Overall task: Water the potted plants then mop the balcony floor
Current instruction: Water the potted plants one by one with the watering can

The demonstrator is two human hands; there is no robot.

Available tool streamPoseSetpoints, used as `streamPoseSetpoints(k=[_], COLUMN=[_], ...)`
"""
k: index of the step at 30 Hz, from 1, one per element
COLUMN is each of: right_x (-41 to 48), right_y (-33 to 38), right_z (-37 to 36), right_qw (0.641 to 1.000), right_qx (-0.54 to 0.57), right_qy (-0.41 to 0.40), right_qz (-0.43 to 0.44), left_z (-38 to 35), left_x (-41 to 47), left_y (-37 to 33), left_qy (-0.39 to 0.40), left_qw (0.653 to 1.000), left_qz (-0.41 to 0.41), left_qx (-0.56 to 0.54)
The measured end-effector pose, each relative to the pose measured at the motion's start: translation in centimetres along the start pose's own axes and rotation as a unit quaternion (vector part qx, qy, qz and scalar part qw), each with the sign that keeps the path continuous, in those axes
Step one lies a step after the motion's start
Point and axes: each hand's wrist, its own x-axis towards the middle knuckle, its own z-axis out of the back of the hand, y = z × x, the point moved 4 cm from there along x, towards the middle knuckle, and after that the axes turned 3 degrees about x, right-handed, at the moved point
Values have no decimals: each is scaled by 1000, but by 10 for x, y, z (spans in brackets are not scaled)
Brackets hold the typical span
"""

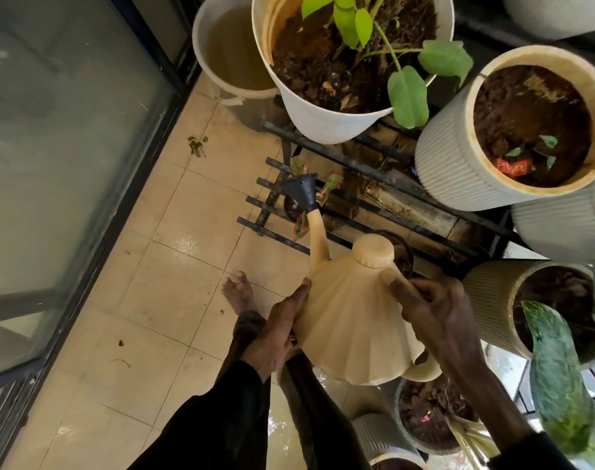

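- Potted plants closest to the person sit at the lower right: a small pot of soil (432, 412) beside the right forearm and, just beyond it, a ribbed beige pot (493, 300) with a speckled green leaf (557, 374) hanging across it.
- Watering can (353, 320), cream and fluted, hangs in the air between both hands, lid on, handle towards the person, spout pointing away.
- Left hand (279, 330) lies flat along the can's left side, fingers straight and pressing against it.
- Right hand (438, 317) grips the can's right shoulder, thumb laid over the body and fingers curled round the far side.
- Bare foot (238, 293) stands on the tiled floor (187, 266), just left of the can; the tiles show wet patches.
- Black rose (299, 191) at the spout's tip hangs over a small pink-and-green plant (331, 184) set low in a black metal rack (374, 171).
- Ribbed grey pot (459, 164) stands on the rack to the right, holding soil, tiny leaves and a red wrapper (515, 167).
- Large white pot (323, 123) stands beside it, holding a plant with broad green leaves.
- Bucket (235, 45) of murky water stands farthest off, touching the white pot's left side.
- Glass door (68, 147) runs along the left.
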Motion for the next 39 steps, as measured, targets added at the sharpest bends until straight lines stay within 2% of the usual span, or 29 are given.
streamPoseSetpoints(k=[3, 7, 18, 22, 25, 30, 36, 39], right_x=[-6, -13, -43, -50, -65, -90, -121, -140], right_y=[-3, -2, -11, -7, -1, 12, 16, 29], right_z=[0, 5, 7, 5, 2, -7, -38, -52], right_qw=[999, 997, 982, 981, 978, 977, 959, 950], right_qx=[15, 42, 154, 132, 152, 165, 200, 198], right_qy=[-28, -61, -88, -110, -129, -129, -198, -241], right_qz=[-7, 24, 60, 89, 69, 44, 46, 35], left_z=[-1, -3, -9, -4, 0, 8, 18, 24], left_x=[-1, -2, -11, -12, -10, -7, -12, -13], left_y=[-2, -3, -12, -28, -37, -57, -77, -88], left_qy=[-4, -2, 34, -17, 40, 78, 136, 154], left_qw=[1000, 999, 998, 998, 995, 985, 972, 956], left_qz=[-19, -33, -39, -47, -6, 36, 23, 16], left_qx=[4, -3, 25, 38, 87, 151, 191, 250])
